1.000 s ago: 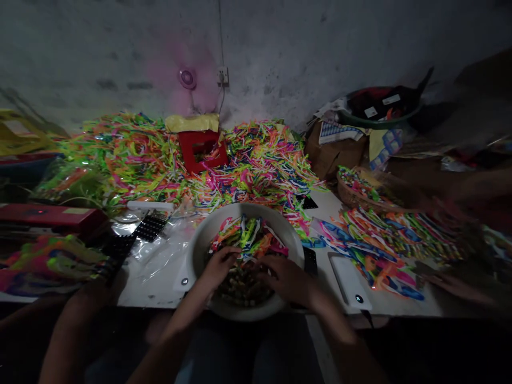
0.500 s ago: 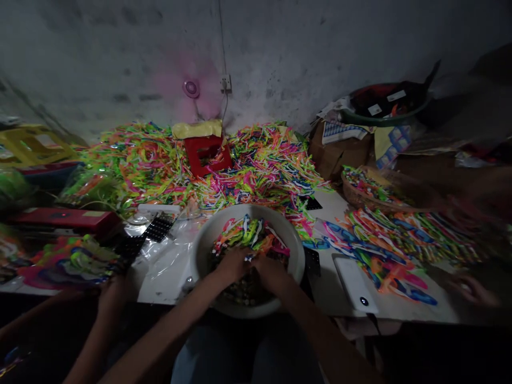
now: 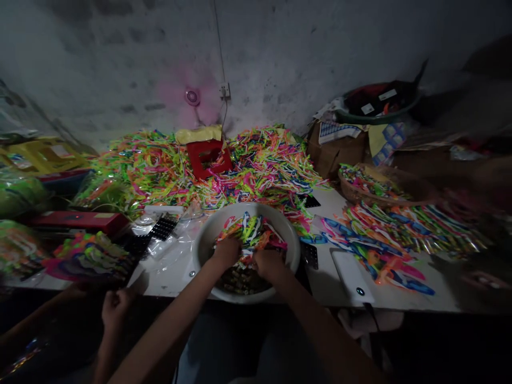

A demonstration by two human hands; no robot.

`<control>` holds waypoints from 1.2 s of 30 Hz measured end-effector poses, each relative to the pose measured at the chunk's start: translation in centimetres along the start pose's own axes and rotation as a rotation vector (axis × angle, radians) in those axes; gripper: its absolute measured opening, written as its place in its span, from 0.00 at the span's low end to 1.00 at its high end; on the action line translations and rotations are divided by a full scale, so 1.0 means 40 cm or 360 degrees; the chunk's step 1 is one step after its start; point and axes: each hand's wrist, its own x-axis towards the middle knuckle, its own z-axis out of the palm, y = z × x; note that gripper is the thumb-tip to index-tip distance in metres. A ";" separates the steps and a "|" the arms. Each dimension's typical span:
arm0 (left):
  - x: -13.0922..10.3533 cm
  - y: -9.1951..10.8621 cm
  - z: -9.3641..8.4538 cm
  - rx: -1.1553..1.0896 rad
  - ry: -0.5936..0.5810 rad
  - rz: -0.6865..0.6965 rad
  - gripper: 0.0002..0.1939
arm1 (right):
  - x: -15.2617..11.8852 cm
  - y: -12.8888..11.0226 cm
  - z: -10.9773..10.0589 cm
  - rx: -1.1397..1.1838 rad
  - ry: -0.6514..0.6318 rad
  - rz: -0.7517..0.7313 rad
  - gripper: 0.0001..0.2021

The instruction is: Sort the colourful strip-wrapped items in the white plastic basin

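A pale round basin (image 3: pixel 296 256) stands at the table's front edge, tilted toward me. In it lie brightly coloured plastic strips (image 3: pixel 250 226), with small dull, brass-like ends (image 3: pixel 242 281) showing in the lower part. My left hand (image 3: pixel 228 253) is inside the basin on the left, its fingers curled down around some of the strips. Opposite it, my right hand (image 3: pixel 269 263) is also closed on strips. The fingertips of both hands are mostly hidden, and a few white and orange pieces show between them.
A big heap of coloured strips (image 3: pixel 148 165) lies against the wall, around a red plastic stool (image 3: pixel 208 158). A white power bank (image 3: pixel 352 276) with a cable lies right of the basin. A co-worker's hands (image 3: pixel 116 304) are at the left; another person's hand (image 3: pixel 486 280) is at far right.
My hands have moved apart inside the basin, the left one shifting left and up. More of the brass-like ends shows between them. The co-worker's hand at left has drawn back from the bundle.
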 end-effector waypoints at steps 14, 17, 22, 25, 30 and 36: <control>0.130 0.049 0.174 -0.0926 0.0081 -0.0275 0.17 | 0.036 0.038 -0.026 0.0917 0.0683 -0.0147 0.07; 0.131 0.042 0.183 -0.0914 0.0005 -0.0236 0.15 | 0.033 0.043 -0.026 0.1026 0.0803 -0.0067 0.13; 0.145 0.027 0.192 -0.0916 -0.0125 -0.0234 0.15 | 0.027 0.058 -0.038 0.1174 0.0996 0.0110 0.21; 0.148 0.028 0.191 -0.0819 -0.0068 -0.0241 0.17 | 0.025 0.063 -0.046 0.1227 0.1087 0.0132 0.23; 0.148 0.042 0.192 -0.0733 0.0061 -0.0215 0.15 | 0.040 0.060 -0.035 0.1256 0.1098 -0.0111 0.13; 0.142 0.071 0.182 -0.0964 0.0226 -0.0297 0.15 | 0.066 0.068 -0.001 0.1265 0.0946 -0.0241 0.07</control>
